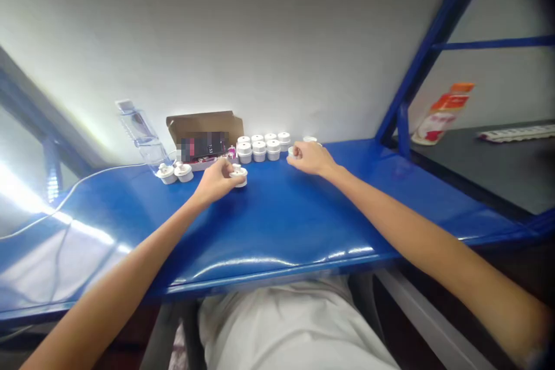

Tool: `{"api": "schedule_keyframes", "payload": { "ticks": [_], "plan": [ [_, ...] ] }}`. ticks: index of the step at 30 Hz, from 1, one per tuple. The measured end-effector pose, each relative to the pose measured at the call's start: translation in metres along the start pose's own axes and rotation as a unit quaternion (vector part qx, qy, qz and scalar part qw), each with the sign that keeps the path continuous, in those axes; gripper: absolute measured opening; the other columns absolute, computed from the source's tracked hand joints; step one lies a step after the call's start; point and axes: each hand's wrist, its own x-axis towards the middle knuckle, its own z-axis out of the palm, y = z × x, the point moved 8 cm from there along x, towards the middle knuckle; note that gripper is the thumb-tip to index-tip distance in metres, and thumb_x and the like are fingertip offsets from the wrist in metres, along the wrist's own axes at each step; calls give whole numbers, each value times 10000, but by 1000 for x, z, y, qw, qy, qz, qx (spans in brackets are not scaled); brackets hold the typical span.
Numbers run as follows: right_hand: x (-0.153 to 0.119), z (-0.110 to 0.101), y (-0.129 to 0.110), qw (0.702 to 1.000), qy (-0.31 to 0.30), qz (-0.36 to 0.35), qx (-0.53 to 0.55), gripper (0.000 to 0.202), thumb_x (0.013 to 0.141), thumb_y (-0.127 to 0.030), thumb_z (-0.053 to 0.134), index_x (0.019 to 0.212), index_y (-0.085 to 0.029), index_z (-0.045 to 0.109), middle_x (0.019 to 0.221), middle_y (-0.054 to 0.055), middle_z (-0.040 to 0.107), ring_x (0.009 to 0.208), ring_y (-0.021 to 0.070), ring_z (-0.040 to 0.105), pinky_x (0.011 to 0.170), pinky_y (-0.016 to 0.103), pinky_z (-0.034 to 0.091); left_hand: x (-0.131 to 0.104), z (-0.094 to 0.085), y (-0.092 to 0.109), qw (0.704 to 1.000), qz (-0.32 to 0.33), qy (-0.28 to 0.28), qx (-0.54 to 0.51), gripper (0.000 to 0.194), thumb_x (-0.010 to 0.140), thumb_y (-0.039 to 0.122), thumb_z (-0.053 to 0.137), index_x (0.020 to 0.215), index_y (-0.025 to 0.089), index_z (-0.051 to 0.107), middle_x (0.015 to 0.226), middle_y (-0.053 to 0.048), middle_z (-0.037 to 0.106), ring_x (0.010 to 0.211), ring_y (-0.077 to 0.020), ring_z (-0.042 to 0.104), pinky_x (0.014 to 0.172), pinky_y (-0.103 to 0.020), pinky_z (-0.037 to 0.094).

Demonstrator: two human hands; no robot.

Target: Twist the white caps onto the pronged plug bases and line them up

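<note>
My left hand [217, 178] is closed on a small round white plastic piece with a knob on top [239, 176], held at or just over the blue table. Farther right, my right hand [311, 158] pinches a white round cup-like piece [291, 154], partly covered by the fingers. Another white round piece [309, 139] shows just behind that hand. Between the hands, toward the wall, stand rows of several white capped round pieces [259, 150]. Two knobbed white pieces [184, 171] sit to the left of my left hand.
An open cardboard box [203, 121] with a phone [208, 146] leaning in it stands by the wall. Left of it is a clear bottle [143, 136]; a white cable [87, 178] runs leftward. Blue frame posts [416, 63] flank the blue table [277, 214]. An orange-capped bottle [442, 114] stands at right.
</note>
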Motion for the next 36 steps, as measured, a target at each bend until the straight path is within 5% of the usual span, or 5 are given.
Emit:
{"api": "schedule_keyframes", "payload": {
  "ticks": [9,17,25,30,36],
  "plan": [
    [-6,26,-4,999,-46,15,2,451,881,-461,614,1230,-177,646,1350,140,647,1188,330,622,891,385,517,-1,5,4,982,81,-24,168,319,730,430,716,859,232,502,916,-24,692,839,-230,664,732,-321,463],
    [1,38,7,998,-43,-18,33,445,882,-450,608,1214,-157,637,1331,153,617,1200,316,610,1025,422,489,-1,5,6,977,83,-32,193,403,736,439,716,1023,240,515,922,-42,694,828,-258,671,697,-319,450],
    [21,36,9,996,2,-52,68,855,838,-331,621,1589,-152,254,1689,212,115,1138,307,650,1002,448,509,8,-29,-12,936,9,-3,351,420,760,556,688,1035,246,622,918,-118,709,919,-373,672,759,-374,450],
    [52,33,-1,997,-11,-79,-2,836,816,-220,595,1588,-134,285,1632,193,317,1337,366,512,1059,460,456,14,-57,-31,924,-61,12,378,446,779,513,674,1100,207,630,1028,-184,707,1036,-429,652,856,-447,466],
    [42,14,-6,996,1,-26,-90,469,890,-345,551,1334,-198,591,1302,193,572,1005,372,648,825,457,503,19,-69,-43,926,-79,12,370,480,821,468,647,1221,207,593,1083,-194,695,1073,-436,645,903,-488,450]
  ]
}}
